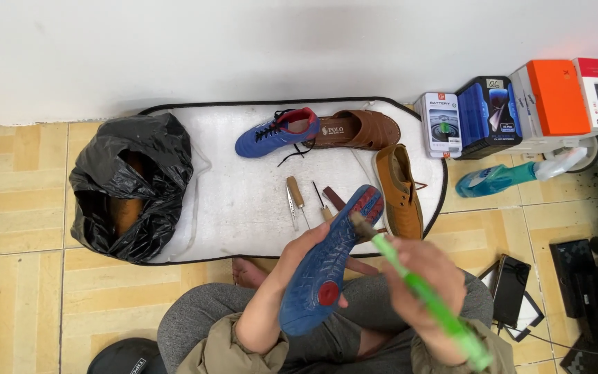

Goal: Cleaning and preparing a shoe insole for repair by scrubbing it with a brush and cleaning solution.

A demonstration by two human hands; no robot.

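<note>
- Plainly, the blue shoe [327, 266] lies sole-up over the person's lap, its long axis running from near the body up and to the right, toe toward the white mat [243, 201].
- The left hand [297, 260] grips it from the left side, fingers wrapped and clamped on the sole's edge.
- The right hand [425, 277] is closed around a green brush [423, 294], whose bristled head touches the sole near the toe.
- That brush slants down and right, crossing the shoe's line at the toe end; the right hand is nearer that end.
- On the mat lie a matching blue shoe [277, 131], brown sandals [358, 129] and small awls [296, 195].
</note>
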